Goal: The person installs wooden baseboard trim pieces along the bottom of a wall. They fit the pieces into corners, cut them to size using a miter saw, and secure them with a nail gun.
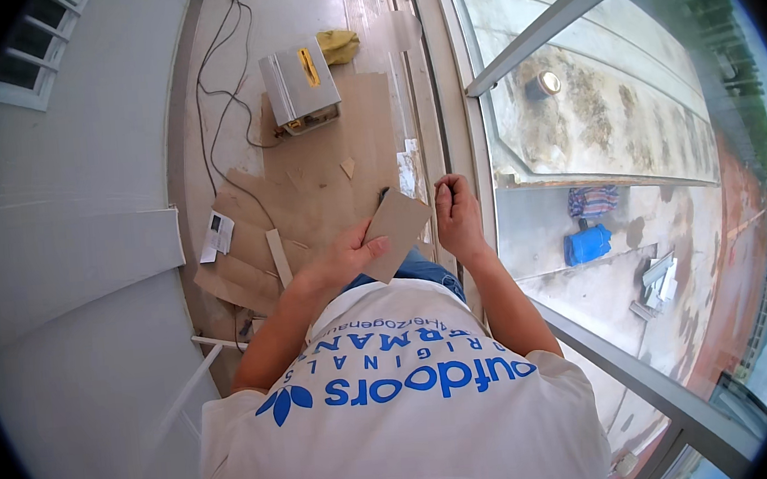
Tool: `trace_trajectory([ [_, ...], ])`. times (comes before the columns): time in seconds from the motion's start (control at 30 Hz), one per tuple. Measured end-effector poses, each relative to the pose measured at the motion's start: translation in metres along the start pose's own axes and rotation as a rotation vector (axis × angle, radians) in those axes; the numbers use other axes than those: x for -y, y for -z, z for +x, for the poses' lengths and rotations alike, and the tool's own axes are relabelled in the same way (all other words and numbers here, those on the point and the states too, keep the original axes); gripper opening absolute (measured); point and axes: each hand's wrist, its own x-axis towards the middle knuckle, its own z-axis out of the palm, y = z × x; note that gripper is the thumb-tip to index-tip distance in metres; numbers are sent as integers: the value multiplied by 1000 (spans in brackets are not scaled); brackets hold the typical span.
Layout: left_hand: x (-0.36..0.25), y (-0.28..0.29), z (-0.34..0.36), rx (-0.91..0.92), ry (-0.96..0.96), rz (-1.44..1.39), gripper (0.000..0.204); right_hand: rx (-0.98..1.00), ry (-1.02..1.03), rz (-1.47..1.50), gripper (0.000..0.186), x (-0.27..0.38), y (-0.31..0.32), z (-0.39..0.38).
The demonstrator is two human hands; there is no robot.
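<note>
My left hand [345,255] grips a small rectangular piece of brown-grey board [401,231], thumb on its upper face and fingers underneath. The piece is tilted in front of my body, and I cannot tell whether it is cardboard or thin panel. My right hand [460,220] is closed, held just right of the board and apart from it, near the window frame. Its fingers pinch together at a dark spot; what they hold, if anything, is too small to name.
Ahead on the floor stands a grey table saw [299,86] with a yellow slot insert, beside a yellow cloth [339,47]. Brown cardboard [366,133] covers the floor. A black cable [233,96] runs along the left. A wood strip [279,257] lies near my left arm. Window frame rises right.
</note>
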Motion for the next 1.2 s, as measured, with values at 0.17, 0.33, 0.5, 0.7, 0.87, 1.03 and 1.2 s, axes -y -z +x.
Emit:
trace_trajectory([
  [0.17,-101,76,90,-86,-28,68,47,236,-64,-227,30,33,38,199],
  [0.33,-167,147,178,-290,-149,209,36,570,-110,-47,46,53,24,342],
  [0.5,-233,229,278,-230,-58,330,34,906,-243,328,40,60,-22,474],
  [0.7,-325,351,409,82,-12,229,52,993,-308,348,31,83,-36,640],
  [0.87,-426,454,520,236,-59,313,67,996,-342,602,33,106,-51,774],
  [1.03,-500,554,619,299,-50,286,68,1049,-355,717,40,104,-88,921],
  [1.2,-538,645,716,208,-2,218,65,1124,-644,707,47,113,-146,1096],
])
